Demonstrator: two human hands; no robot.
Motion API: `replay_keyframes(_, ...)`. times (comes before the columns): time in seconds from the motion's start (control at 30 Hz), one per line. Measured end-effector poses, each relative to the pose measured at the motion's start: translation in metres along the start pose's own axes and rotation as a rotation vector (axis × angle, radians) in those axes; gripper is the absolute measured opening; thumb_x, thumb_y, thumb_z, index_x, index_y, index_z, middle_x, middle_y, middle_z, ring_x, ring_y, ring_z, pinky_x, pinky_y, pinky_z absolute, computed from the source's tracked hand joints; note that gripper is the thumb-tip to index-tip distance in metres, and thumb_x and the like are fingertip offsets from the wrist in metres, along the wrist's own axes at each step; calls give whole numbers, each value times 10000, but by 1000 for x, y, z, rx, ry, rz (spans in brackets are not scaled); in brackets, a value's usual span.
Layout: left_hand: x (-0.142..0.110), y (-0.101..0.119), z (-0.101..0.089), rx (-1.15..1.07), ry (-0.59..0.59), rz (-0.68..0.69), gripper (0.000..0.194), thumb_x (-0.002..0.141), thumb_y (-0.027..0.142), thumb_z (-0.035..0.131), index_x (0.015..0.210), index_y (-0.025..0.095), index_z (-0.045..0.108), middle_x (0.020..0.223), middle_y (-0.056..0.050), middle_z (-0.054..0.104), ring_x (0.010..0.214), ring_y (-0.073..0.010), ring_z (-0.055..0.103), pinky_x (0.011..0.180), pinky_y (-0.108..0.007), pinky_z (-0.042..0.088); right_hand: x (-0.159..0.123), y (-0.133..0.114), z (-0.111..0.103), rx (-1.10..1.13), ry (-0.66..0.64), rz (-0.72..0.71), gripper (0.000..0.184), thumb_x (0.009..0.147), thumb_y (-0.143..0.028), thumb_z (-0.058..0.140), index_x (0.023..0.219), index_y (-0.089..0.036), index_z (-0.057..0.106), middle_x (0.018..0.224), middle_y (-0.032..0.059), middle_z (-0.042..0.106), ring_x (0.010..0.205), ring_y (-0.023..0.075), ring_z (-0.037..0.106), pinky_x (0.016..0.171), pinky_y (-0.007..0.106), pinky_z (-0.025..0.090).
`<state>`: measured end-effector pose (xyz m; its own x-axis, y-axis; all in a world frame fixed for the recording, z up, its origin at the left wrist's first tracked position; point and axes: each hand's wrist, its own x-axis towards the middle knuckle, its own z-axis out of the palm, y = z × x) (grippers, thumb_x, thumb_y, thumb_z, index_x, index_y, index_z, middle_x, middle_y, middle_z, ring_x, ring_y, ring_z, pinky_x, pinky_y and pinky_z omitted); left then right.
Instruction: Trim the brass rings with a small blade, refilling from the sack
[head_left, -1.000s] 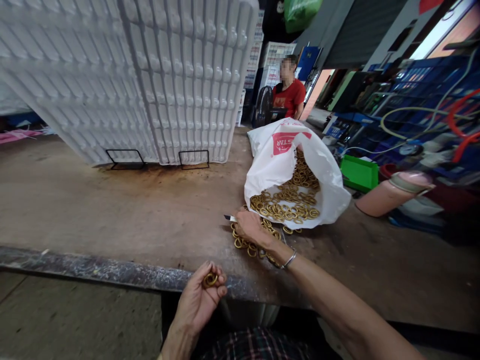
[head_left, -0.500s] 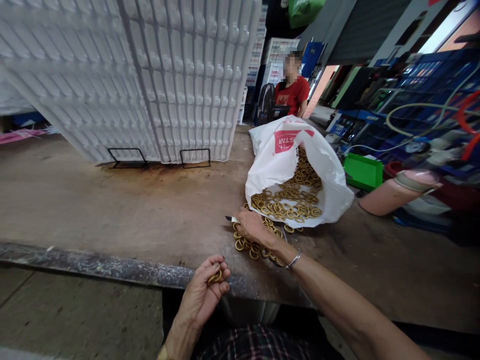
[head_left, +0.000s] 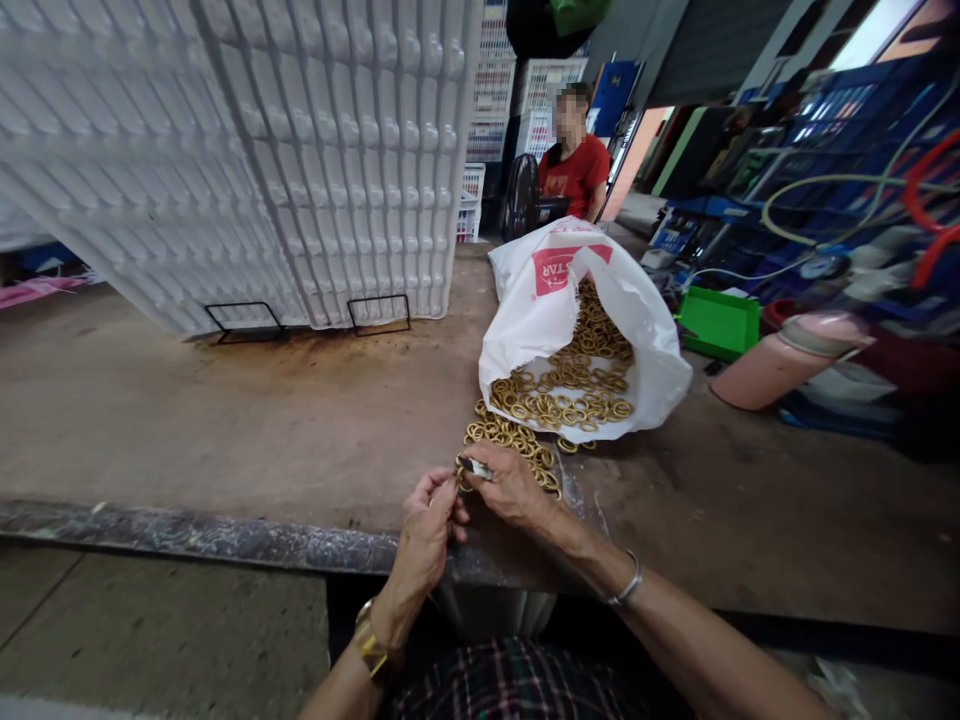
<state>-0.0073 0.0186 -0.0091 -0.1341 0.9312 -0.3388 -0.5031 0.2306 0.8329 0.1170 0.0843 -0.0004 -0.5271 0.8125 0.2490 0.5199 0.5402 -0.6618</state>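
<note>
My left hand (head_left: 431, 520) is closed at the table's front edge, its fingertips pinched close to my right hand. The brass-coloured ring seen earlier in its fingers is hidden now. My right hand (head_left: 514, 487) is closed around a small white tool with a dark tip (head_left: 475, 467), which points left. A brass-coloured ring (head_left: 462, 482) shows at the meeting fingertips; I cannot tell which hand bears it. Just behind my right hand lies a pile of brass-coloured rings (head_left: 504, 432). More rings fill the open white sack (head_left: 517, 320) lying beyond.
Stacked white moulded plastic trays (head_left: 337, 170) stand at the back left against black wire stands (head_left: 381, 314). A green tray (head_left: 720, 322) and a pink cylinder (head_left: 780, 362) are at the right. A person in a red shirt (head_left: 577, 175) is behind the sack, beside a dark fan (head_left: 522, 195).
My right hand has come back from the ring pile toward me, still with the white tool. My left hand has risen slightly to meet it, fingertips together. The view has shifted a little.
</note>
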Motion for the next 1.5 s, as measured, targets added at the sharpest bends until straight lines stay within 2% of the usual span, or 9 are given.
replay_keyframes(0.2,-3,-10,-2,155,4,80,340,693,464,649,758,151,534,478,78,440,349,-30,356,347,-146,272,-13,-7,3,219,-14,68,98,776,-162,496,752,-169,591,718,0,576,698,122,510,665,216,381)
replay_keyframes(0.37,-7,-10,-3,124,15,29,330,690,451,657,751,171,493,474,94,402,347,-23,303,342,-140,213,-17,-6,0,359,43,250,188,815,-258,452,881,-157,596,817,15,608,741,124,524,663,225,384)
replay_keyframes(0.47,-9,-12,-1,149,11,5,330,696,454,649,757,174,486,464,100,381,341,-19,281,339,-138,188,-22,-8,3,336,6,326,232,838,-316,418,763,-160,572,655,-22,535,619,110,470,581,219,348)
replay_keyframes(0.57,-11,-12,2,171,-2,-16,336,697,461,643,769,174,486,449,111,344,328,-12,259,333,-133,161,-25,-11,7,344,-26,355,265,833,-304,409,616,-170,479,550,-51,436,537,94,399,523,214,300)
replay_keyframes(0.7,-15,-8,6,95,-28,-91,387,655,467,674,814,174,476,508,103,413,315,7,235,319,-127,130,-26,-12,8,379,0,357,281,830,-281,402,573,-172,438,542,-52,428,531,85,383,517,210,288)
replay_keyframes(0.9,-17,-3,8,47,-70,-143,446,646,459,681,911,177,460,535,96,465,307,12,225,313,-125,120,-27,-8,6,440,13,321,206,814,-269,454,696,-158,581,629,-33,540,605,92,453,577,200,337)
replay_keyframes(1.03,-19,-7,8,76,-80,-145,414,663,461,669,873,174,458,531,96,457,303,18,224,316,-124,117,-29,-6,10,468,-7,306,174,803,-252,477,772,-167,626,677,-28,587,633,96,495,612,198,367)
replay_keyframes(1.23,-21,-6,5,52,-110,-159,366,677,423,676,838,167,469,561,86,458,326,21,242,324,-121,122,-29,-8,8,471,-2,316,224,826,-249,441,789,-161,645,722,-6,630,693,113,545,658,210,389)
replay_keyframes(1.5,-20,-8,-3,-69,-183,-165,276,720,347,661,773,162,463,580,79,448,346,18,221,326,-124,125,-29,-9,10,501,4,278,224,825,-243,421,759,-155,617,681,-5,600,648,107,532,639,212,398)
